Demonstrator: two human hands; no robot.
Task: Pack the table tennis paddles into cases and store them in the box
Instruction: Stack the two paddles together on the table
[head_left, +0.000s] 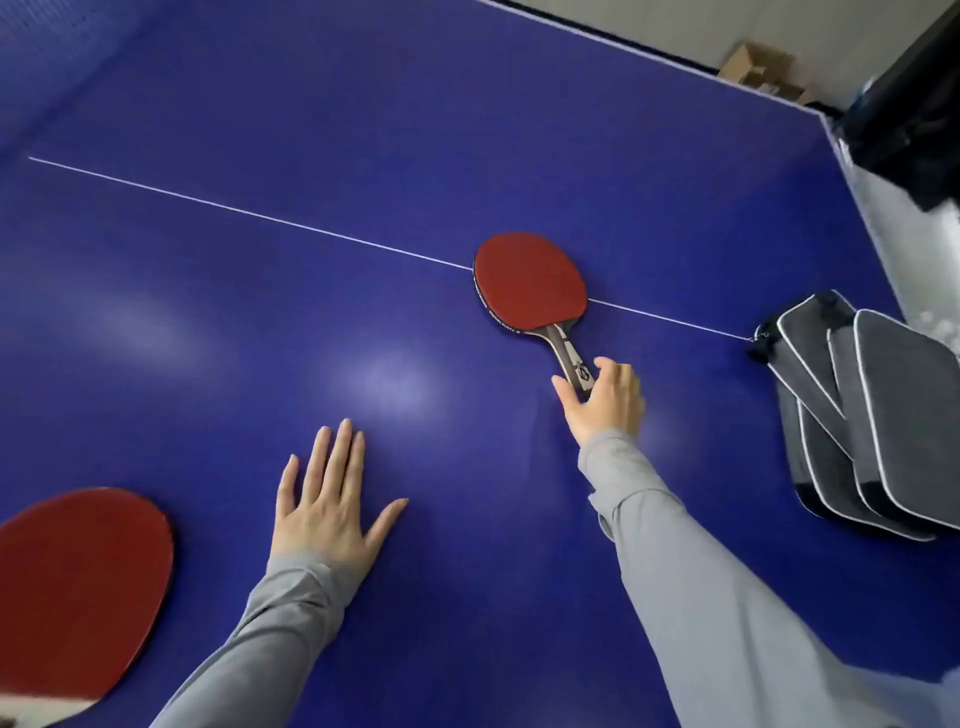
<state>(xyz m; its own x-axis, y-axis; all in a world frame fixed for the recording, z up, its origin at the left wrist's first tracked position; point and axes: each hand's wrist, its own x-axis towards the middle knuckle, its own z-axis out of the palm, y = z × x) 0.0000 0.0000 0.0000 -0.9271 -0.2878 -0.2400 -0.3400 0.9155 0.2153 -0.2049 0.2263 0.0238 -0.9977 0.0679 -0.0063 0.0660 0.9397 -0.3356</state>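
A red-faced paddle lies flat on the blue table, across the white centre line, handle toward me. My right hand reaches its handle end, thumb and fingers curling round the tip of the handle. My left hand rests flat on the table with fingers spread, holding nothing. A second red paddle lies at the lower left, just left of that hand. Several grey zip cases with white piping overlap in a stack at the right edge.
A black object stands at the table's far right corner. Cardboard boxes sit on the floor beyond the far edge. The table's right edge runs close beside the cases.
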